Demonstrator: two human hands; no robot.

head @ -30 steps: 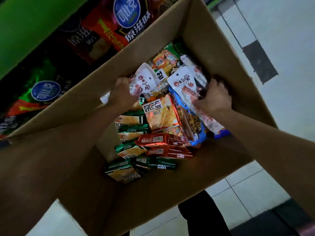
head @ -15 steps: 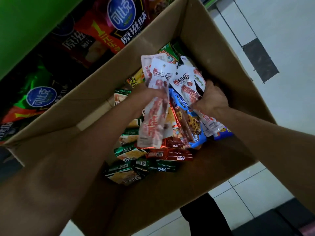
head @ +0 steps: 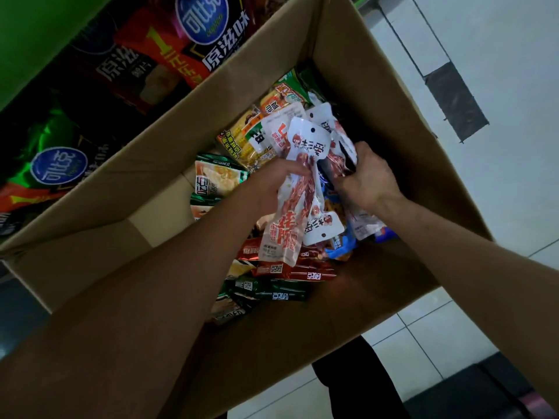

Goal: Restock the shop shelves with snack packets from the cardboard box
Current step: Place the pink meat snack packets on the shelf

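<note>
- Beside the box, on the left, big glossy red and green crisp bags (head: 181, 55) are filling the green shop shelf (head: 36, 34).
- Left hand (head: 273, 189) is gripping a bunch of long white-and-red plastic snack packets (head: 290, 207) above the open brown cardboard box (head: 378, 95).
- Right hand (head: 367, 179) is pinching further white packets (head: 335, 146), gathering a handful; next, probably, lifting everything clear towards the shelf.

Dim, soft focus, seemingly wide-angle edge distortion
</note>
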